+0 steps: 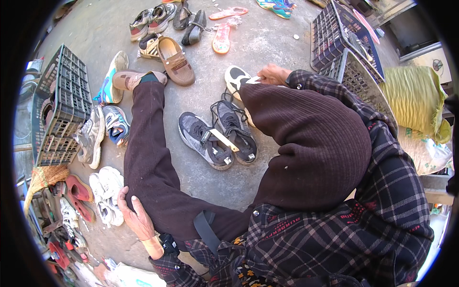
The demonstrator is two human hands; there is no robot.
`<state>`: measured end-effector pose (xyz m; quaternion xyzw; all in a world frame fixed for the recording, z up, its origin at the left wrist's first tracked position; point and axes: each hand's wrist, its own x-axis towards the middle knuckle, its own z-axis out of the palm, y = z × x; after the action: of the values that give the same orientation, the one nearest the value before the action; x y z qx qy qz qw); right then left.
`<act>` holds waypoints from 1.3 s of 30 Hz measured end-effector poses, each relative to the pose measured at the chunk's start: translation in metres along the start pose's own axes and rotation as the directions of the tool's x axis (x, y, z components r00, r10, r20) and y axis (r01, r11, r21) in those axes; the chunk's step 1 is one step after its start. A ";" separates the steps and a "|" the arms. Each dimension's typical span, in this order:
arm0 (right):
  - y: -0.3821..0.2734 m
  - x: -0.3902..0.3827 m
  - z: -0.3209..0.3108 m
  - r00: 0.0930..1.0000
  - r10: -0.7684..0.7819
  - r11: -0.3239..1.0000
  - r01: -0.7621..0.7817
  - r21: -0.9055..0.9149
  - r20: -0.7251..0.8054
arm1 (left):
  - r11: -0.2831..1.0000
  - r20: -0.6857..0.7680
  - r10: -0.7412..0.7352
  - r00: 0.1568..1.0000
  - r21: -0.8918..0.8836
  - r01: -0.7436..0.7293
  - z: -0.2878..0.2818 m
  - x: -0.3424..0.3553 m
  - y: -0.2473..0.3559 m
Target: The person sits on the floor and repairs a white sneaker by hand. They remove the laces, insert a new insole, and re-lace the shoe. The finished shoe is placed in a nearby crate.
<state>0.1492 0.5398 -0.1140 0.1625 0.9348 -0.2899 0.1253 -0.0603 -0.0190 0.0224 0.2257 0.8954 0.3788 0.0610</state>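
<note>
My left hand (137, 215) rests against my left thigh with its fingers and thumb apart, holding nothing. Beyond my bent right knee, my right hand (273, 75) is closed on a narrow white strip (254, 80) beside a black-and-white sneaker (236, 76). My knee hides part of that sneaker, so how the strip meets it cannot be made out. Between my legs stands a pair of grey-and-black sneakers (205, 138) with dark laces and a pale band (224, 139) across them. My left foot wears a brown slip-on shoe (128, 80); a similar brown slip-on (176, 61) lies ahead of it.
Black plastic crates stand at left (64, 105) and at far right (330, 36). White shoes (107, 193), red shoes (79, 196) and a straw broom (45, 179) lie at left. More shoes (153, 21) and pink insoles (221, 38) are ahead. A yellow-green woven sack (413, 100) sits at right.
</note>
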 end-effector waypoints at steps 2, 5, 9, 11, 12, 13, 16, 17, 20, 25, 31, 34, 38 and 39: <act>-0.004 -0.005 -0.003 0.997 0.043 0.996 -0.037 -0.084 0.070 | 1.000 -0.001 0.008 1.000 -0.006 -0.008 0.000 0.000 0.001; -0.014 -0.018 -0.009 0.989 -0.077 0.988 0.092 -0.123 0.125 | 1.000 -0.011 0.015 1.000 -0.010 -0.015 0.001 -0.001 0.002; -0.014 -0.022 -0.005 0.919 -0.379 0.918 0.388 -0.087 0.108 | 1.000 -0.006 0.005 1.000 0.001 -0.005 0.001 -0.001 0.002; -0.007 -0.020 -0.001 0.900 -0.417 0.900 0.428 -0.080 0.131 | 1.000 -0.003 0.025 1.000 0.009 -0.025 0.000 -0.001 0.003; -0.002 -0.018 0.001 0.887 -0.439 0.887 0.453 -0.085 0.144 | 1.000 0.004 0.018 1.000 0.013 -0.018 0.000 -0.001 0.003; 0.003 -0.018 0.002 0.873 -0.462 0.873 0.479 -0.092 0.157 | 1.000 0.007 0.023 1.000 0.014 -0.023 0.000 -0.001 0.004; 0.013 -0.019 0.005 0.940 -0.304 0.953 0.302 0.035 0.152 | 1.000 0.004 0.021 1.000 0.019 -0.021 0.000 -0.001 0.005; 0.013 -0.019 0.005 0.950 -0.278 0.960 0.269 0.077 0.141 | 0.999 0.000 0.032 0.999 0.022 -0.032 0.001 -0.001 0.006; 0.003 -0.021 0.002 0.960 -0.269 0.955 0.256 0.151 0.074 | 0.999 -0.004 0.037 0.999 0.011 -0.037 0.002 -0.001 0.005; -0.044 -0.030 -0.017 0.965 0.178 0.958 -0.216 0.190 0.194 | 0.999 0.006 0.032 0.999 0.015 -0.032 0.002 0.000 -0.001; -0.119 -0.053 -0.072 0.769 0.372 0.927 -0.279 -0.250 0.520 | 0.995 -0.001 0.062 0.998 -0.076 -0.062 0.004 -0.002 -0.011; -0.167 -0.092 -0.105 0.859 0.322 0.803 -0.471 0.365 0.399 | 0.995 -0.017 0.090 0.996 -0.040 -0.091 0.005 -0.001 -0.018; -0.248 -0.165 -0.115 0.939 -0.078 0.743 -0.168 0.648 0.334 | 0.992 -0.005 0.127 0.992 -0.026 -0.127 0.009 0.001 -0.032; -0.268 -0.179 -0.114 0.956 -0.101 0.774 -0.099 0.626 0.276 | 0.989 -0.010 0.140 0.990 -0.047 -0.141 0.009 0.001 -0.034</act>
<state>0.1963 0.3563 0.1700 0.1495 0.7532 -0.6083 0.2008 -0.0712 -0.0334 -0.0081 0.2854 0.8682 0.4043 0.0363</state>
